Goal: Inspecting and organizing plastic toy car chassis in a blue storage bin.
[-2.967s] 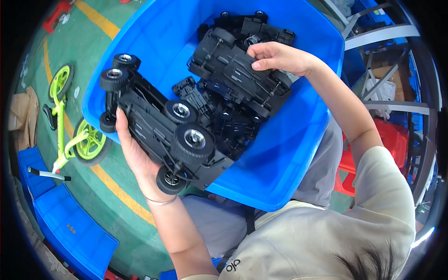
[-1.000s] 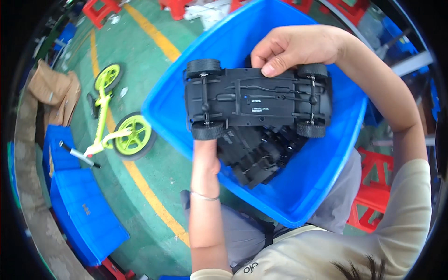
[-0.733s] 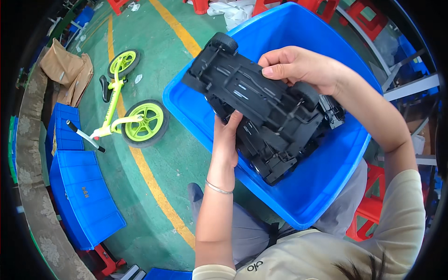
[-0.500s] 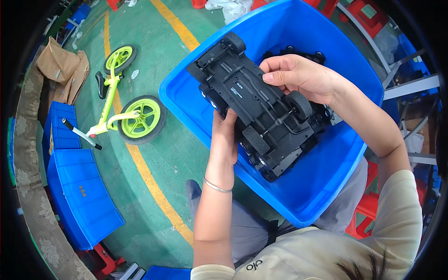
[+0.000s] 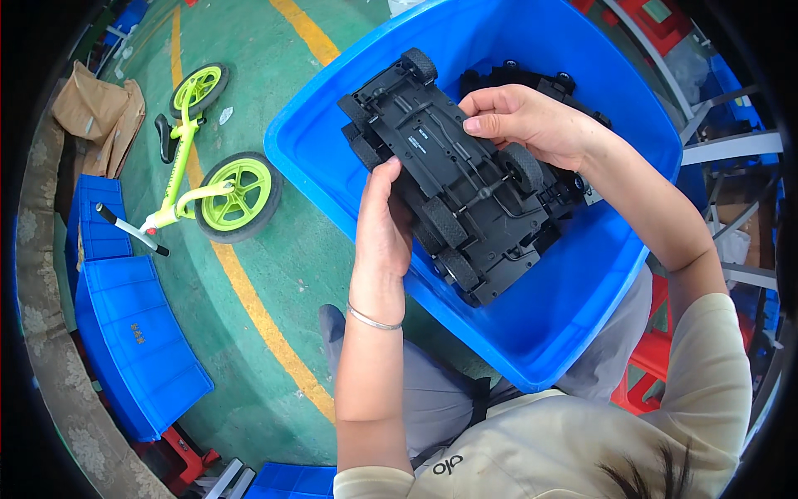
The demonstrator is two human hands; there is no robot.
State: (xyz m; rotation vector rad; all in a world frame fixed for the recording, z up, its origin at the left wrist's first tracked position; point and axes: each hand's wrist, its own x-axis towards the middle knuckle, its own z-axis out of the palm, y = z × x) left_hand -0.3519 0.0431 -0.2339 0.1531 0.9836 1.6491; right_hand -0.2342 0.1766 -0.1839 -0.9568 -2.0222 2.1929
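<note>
A black toy car chassis [image 5: 445, 158] with rubber wheels is held underside up over a blue bin [image 5: 573, 312]. My left hand [image 5: 384, 220] grips its left side, thumb at the edge and the other fingers hidden beneath. My right hand [image 5: 532, 125] pinches the opposite edge between thumb and fingers, just above a wheel [image 5: 521, 169]. Extra wheels [image 5: 456, 269] show under the left side, apparently from a second chassis lying against the first. More black chassis parts [image 5: 554, 86] lie inside the bin, partly hidden behind my right hand.
A lime-green balance bike [image 5: 179, 162] lies on the green floor to the left. Blue crates [image 5: 141, 333] and brown paper [image 5: 96, 108] line the left side. Red stools [image 5: 648, 358] and a metal frame [image 5: 731, 151] stand at the right, close to my right arm.
The lower chassis has tilted, so its wheels now show tread instead of hubs. My left thumb has come up along the chassis edge. My right hand keeps its grip; the view has shifted slightly.
</note>
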